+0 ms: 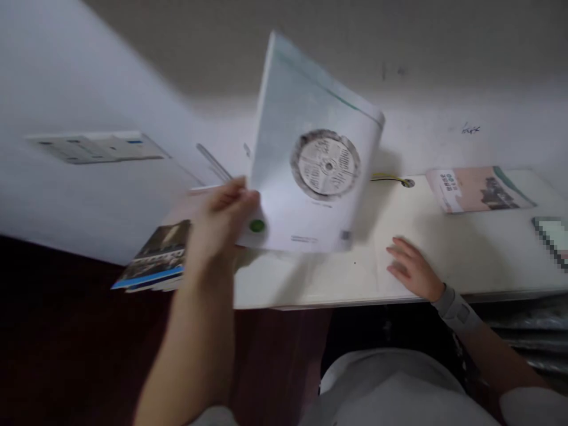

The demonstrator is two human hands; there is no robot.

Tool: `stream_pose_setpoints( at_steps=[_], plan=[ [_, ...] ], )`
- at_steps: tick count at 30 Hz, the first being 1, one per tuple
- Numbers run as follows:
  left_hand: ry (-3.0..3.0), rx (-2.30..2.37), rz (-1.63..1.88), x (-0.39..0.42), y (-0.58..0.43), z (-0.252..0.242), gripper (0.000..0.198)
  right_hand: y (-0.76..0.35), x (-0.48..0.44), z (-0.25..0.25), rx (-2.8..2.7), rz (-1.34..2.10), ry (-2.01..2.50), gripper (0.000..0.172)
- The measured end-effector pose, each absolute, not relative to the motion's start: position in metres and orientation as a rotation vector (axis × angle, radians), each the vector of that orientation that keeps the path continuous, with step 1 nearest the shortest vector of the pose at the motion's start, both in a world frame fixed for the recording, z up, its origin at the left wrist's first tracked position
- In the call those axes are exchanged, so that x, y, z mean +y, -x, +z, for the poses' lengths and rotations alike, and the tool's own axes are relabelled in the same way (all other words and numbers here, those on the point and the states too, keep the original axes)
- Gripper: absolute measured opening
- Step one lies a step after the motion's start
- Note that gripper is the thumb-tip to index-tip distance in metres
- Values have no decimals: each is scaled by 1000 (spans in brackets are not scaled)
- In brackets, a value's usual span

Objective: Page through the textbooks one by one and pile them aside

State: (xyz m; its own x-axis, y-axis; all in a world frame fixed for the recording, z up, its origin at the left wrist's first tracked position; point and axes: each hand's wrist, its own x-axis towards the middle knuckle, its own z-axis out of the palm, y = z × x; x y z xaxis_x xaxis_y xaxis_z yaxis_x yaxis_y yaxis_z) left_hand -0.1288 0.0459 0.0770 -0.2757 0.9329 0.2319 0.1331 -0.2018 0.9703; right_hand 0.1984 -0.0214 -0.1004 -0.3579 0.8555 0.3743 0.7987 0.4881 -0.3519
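My left hand (pixel 226 207) pinches the lower left edge of a thin softcover book (pixel 284 171) between thumb and fingers. The book is raised above the white table (pixel 319 284) and tilted, its pale cover with a round carved disc facing me. My right hand (pixel 412 269) is open, fingers spread, close to the tabletop near its front edge, holding nothing. On the far right of the table lies a pink and white book (pixel 481 189). Behind my left forearm, a stack of books (pixel 155 260) with a blue-edged cover is partly hidden.
A switch and socket panel (pixel 95 147) is on the left wall. Yellow wires (pixel 386 176) come out of a hole (pixel 407 183) at the table's back. A pixelated object (pixel 552 236) lies at the right edge. The wall rises directly behind the table.
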Motion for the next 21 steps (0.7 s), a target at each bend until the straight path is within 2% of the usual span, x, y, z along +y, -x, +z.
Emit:
stream_pose_setpoints(
  at_steps=[3, 5, 10, 16, 21],
  plan=[
    [-951, 1121, 1214, 48, 97, 8, 41, -221, -18, -102, -1972, 141, 1481, 43],
    [-820, 1086, 1147, 41, 84, -30, 44, -235, -19, -106, -1998, 54, 1589, 44],
    [-765, 1280, 1154, 19, 97, -72, 46, -247, -29, -116, -2229, -169, 1747, 45],
    [-1428, 1791, 978, 13, 131, -80, 49, -252, -30, -115, -2290, -210, 1728, 46],
    [-2119, 2209, 627, -2, 122, -90, 49, -228, -36, -102, -2257, -189, 1709, 45]
  ],
)
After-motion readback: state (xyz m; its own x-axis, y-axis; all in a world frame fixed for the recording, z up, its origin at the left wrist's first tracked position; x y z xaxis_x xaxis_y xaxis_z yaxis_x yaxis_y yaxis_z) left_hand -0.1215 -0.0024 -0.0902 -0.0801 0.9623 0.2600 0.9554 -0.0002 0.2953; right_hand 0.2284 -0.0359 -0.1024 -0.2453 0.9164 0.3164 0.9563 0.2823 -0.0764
